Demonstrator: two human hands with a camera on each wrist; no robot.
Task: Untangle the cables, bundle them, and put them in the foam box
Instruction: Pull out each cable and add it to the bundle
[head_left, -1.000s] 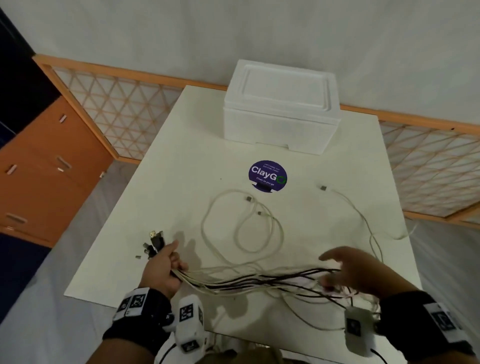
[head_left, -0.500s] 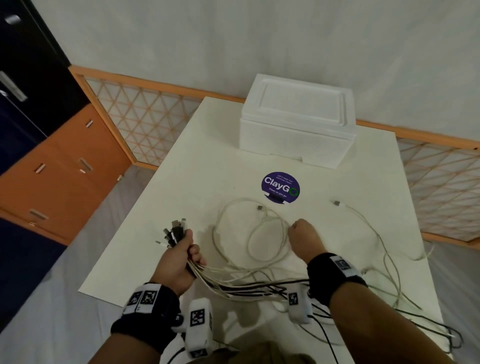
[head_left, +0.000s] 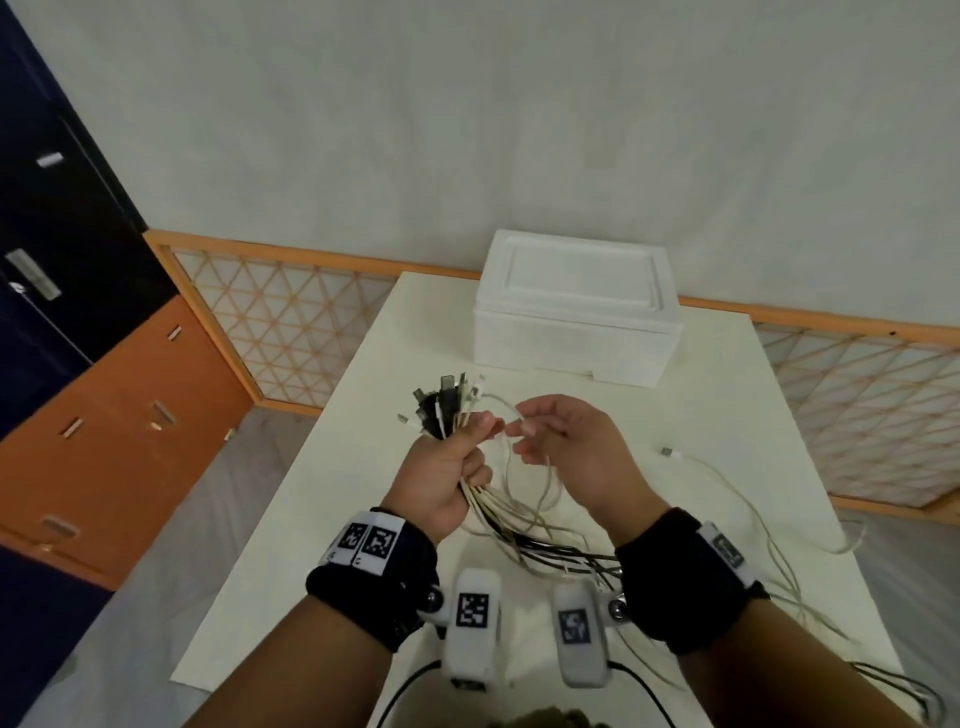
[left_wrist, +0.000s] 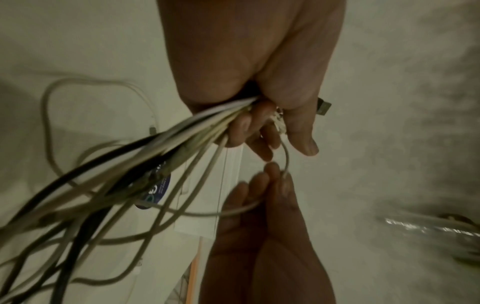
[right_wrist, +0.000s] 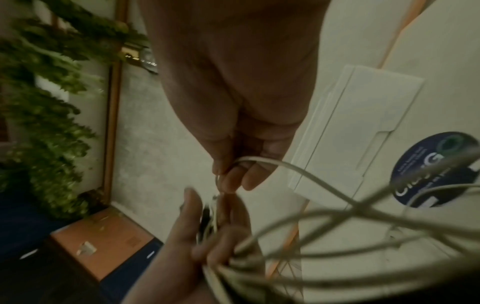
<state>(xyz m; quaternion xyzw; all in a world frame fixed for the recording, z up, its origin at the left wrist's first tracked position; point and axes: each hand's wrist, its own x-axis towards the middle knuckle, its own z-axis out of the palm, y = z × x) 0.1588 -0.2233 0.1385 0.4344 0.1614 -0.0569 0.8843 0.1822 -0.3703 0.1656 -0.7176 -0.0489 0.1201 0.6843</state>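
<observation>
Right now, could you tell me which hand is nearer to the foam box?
Right. The right hand is raised just short of the foam box; the left hand is farther left.

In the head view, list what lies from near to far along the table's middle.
Wrist cameras → loose cables → left hand gripping the cable bundle → plug ends → foam box, lid on → wall.

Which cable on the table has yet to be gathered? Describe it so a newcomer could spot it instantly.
Start at the white foam box at the far end of the table, then look toward its right edge. A pale cable lies there alone, its plug pointing at the right hand. Unlike the bundle in the left hand, nothing holds it.
</observation>
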